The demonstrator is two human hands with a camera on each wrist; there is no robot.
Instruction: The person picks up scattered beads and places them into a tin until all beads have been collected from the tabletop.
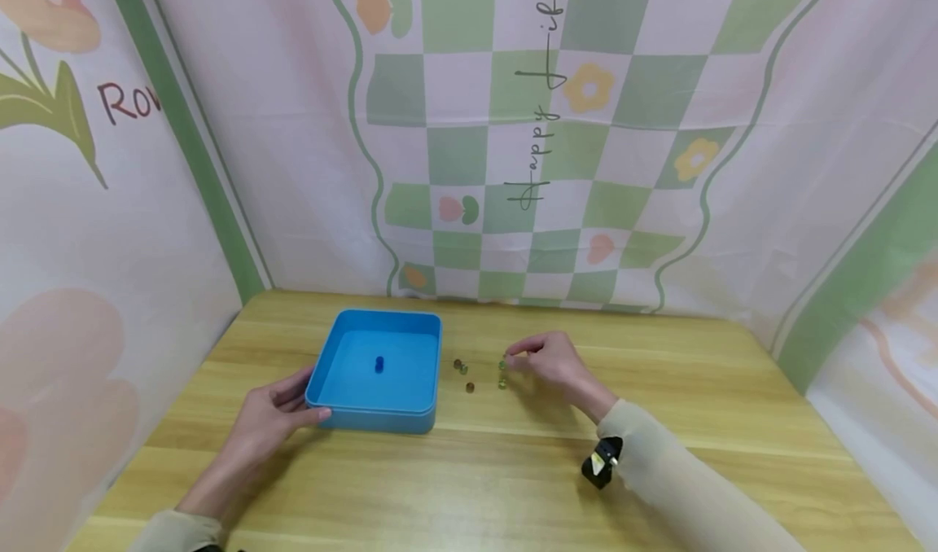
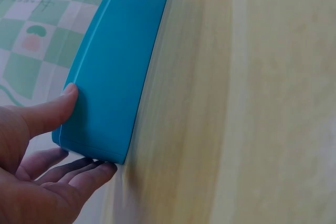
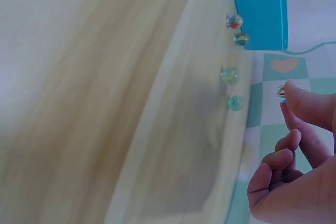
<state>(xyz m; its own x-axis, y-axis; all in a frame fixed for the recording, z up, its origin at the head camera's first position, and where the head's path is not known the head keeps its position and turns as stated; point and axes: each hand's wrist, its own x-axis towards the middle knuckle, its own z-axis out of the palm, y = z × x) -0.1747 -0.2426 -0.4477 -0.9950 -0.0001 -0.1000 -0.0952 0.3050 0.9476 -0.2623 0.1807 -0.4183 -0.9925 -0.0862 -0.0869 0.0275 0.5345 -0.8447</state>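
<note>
Left hand (image 1: 264, 420) is clamped on the blue box (image 1: 377, 420), left of center, probably steadying it. Right hand (image 1: 554, 360) pinches 1 marble (image 3: 281, 94) mid-frame, fingertips only, guessing 'cause it's tiny.

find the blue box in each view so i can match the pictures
Head: the blue box stands left of centre, low in the picture, left hand at its near left corner.
Left wrist: the box is upper left, seen from the side.
Right wrist: part of the box shows at the top, right of centre.
Shared landmark: the green-and-white checked cloth.
</note>
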